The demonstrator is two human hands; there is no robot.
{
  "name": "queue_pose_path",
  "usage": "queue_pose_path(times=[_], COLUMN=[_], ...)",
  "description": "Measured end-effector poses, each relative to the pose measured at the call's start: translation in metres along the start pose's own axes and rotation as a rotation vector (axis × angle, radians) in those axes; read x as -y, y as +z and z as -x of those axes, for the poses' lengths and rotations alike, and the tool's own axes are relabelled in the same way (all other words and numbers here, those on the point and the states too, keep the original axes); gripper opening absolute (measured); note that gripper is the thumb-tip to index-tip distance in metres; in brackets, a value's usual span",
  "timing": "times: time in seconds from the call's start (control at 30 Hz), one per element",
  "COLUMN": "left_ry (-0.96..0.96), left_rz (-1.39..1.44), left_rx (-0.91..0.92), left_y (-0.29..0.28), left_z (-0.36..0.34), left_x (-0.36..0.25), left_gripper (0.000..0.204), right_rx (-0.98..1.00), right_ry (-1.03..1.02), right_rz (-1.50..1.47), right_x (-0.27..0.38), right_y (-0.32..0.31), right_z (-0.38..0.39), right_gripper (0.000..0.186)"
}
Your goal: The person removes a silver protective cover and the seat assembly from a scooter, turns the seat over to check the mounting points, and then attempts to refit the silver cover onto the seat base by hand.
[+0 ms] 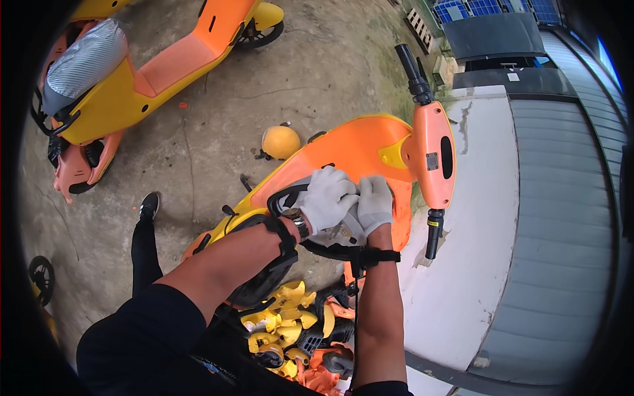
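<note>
Both my hands wear pale grey-white work gloves and meet over the rear part of an orange and yellow scooter (356, 146). My left hand (328, 200) has its fingers curled in toward the right one. My right hand (375, 200) is closed, fingertips turned down and hidden. Whatever they pinch cannot be made out. Beneath them is a light grey sheet-like piece (345, 232), framed by a curved black bar or hose (284, 193). The scooter's handlebar (434, 155) points away to the right, with black grips at both ends.
A second scooter (142, 92) with a silver seat cover stands at upper left. A round orange-yellow object (281, 142) lies on the concrete. Yellow and orange plastic parts (290, 323) are heaped below my arms. A white wall panel (475, 264) and corrugated metal (555, 218) border the right.
</note>
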State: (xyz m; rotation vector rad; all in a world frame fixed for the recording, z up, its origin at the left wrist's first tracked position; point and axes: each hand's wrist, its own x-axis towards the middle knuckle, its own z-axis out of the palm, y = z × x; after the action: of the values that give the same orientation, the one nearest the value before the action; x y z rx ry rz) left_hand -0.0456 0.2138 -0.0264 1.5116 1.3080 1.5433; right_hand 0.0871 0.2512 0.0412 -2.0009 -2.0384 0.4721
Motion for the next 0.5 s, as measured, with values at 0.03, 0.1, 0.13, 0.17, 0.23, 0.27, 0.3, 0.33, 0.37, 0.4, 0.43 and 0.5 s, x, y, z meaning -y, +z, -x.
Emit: queue_pose_path(times=[0.03, 0.1, 0.13, 0.17, 0.23, 0.27, 0.3, 0.33, 0.37, 0.4, 0.43, 0.5], left_ry=[0.078, 0.198, 0.196, 0.238, 0.263, 0.265, 0.269, 0.262, 0.264, 0.267, 0.270, 0.293], left_rz=[0.067, 0.134, 0.151, 0.150, 0.165, 0.178, 0.188, 0.192, 0.221, 0.249, 0.245, 0.356], left_rx=[-0.060, -0.123, -0.127, -0.151, -0.168, -0.157, -0.147, -0.147, -0.134, -0.121, -0.126, -0.024], left_y=[0.001, 0.003, 0.002, 0.002, 0.002, 0.001, 0.002, 0.002, 0.001, 0.000, -0.001, -0.004], left_z=[0.001, 0.002, 0.002, 0.002, 0.003, 0.003, 0.004, 0.003, 0.003, 0.004, 0.001, -0.002], left_x=[0.003, 0.009, 0.013, 0.017, 0.022, 0.024, 0.027, 0.029, 0.030, 0.032, 0.034, 0.041], left_gripper=[0.007, 0.010, 0.010, 0.011, 0.012, 0.013, 0.014, 0.014, 0.015, 0.015, 0.015, 0.017], right_rx=[0.012, -0.011, -0.020, -0.020, -0.031, -0.038, -0.074, -0.069, -0.059, -0.047, -0.046, 0.042], right_ry=[0.039, -0.002, -0.032, 0.041, 0.062, 0.075, 0.045, 0.049, 0.076, 0.102, 0.095, 0.189], right_rz=[-0.106, -0.113, -0.120, -0.134, -0.143, -0.168, -0.169, -0.165, -0.234, -0.305, -0.306, -0.331], right_x=[0.002, 0.007, 0.016, 0.024, 0.039, 0.039, 0.032, 0.032, 0.031, 0.031, 0.033, 0.034], right_y=[0.000, -0.002, -0.004, -0.004, -0.004, -0.002, 0.002, 0.002, 0.003, 0.004, 0.001, -0.003], right_z=[-0.001, 0.002, 0.006, 0.008, 0.014, 0.017, 0.019, 0.019, 0.020, 0.020, 0.019, 0.018], right_gripper=[0.022, 0.021, 0.020, 0.020, 0.020, 0.020, 0.019, 0.019, 0.018, 0.017, 0.017, 0.022])
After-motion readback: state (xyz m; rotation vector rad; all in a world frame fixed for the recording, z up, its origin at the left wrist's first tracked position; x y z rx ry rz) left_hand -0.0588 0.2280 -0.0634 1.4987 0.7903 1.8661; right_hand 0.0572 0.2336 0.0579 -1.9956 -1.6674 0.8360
